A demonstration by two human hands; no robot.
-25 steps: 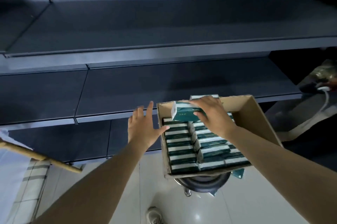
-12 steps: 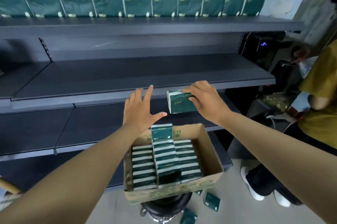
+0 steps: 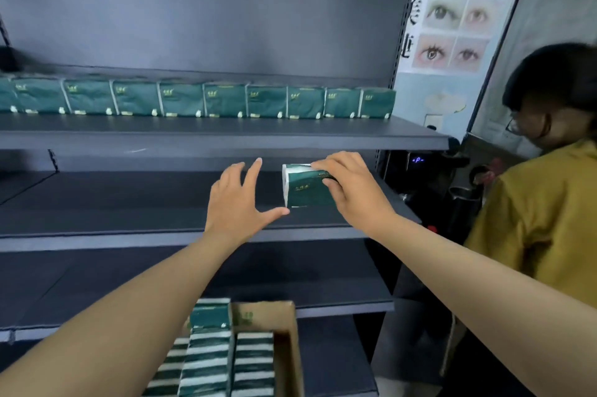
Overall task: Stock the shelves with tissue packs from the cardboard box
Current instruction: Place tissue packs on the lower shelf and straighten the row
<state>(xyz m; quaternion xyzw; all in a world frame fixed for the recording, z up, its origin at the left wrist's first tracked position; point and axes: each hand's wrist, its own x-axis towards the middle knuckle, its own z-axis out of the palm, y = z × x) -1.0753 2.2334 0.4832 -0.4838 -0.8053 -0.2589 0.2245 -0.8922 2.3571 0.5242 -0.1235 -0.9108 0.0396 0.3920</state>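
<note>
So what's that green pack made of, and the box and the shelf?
The green pack in the right hand looks like thin, soft plastic film: it is slightly glossy and creased. The box looks like plain brown cardboard, matte with a raw edge. The shelf seems painted metal, dark grey, smooth and thin-edged, though that's a guess.

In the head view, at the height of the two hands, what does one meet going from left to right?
Left hand → tissue pack → right hand → person in yellow shirt.
</note>
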